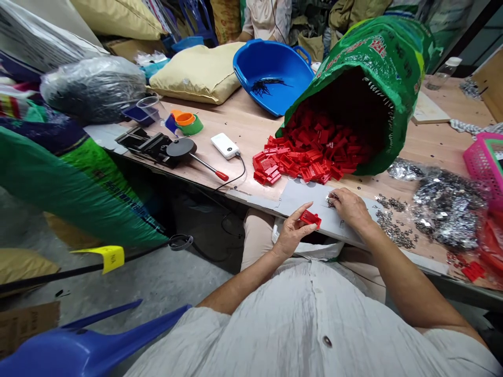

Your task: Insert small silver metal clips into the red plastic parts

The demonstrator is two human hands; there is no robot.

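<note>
My left hand (294,230) pinches a small red plastic piece (310,218) just above the table's near edge. My right hand (348,205) rests on a grey card (302,196) on the table, its fingertips closed on a small shiny metal part (330,199). Just beyond both hands lies a heap of red plastic pieces (304,157), spilling from a green woven sack (377,68) that lies on its side. A pile of small silver metal parts (444,209) sits to the right of my right hand.
A blue basin (275,65) with dark parts stands behind the heap. Left of it are a white power bank (225,145), a black hand press (165,147) and an orange and green cup (188,122). A pink basket (485,162) sits far right. Another person sits across the table.
</note>
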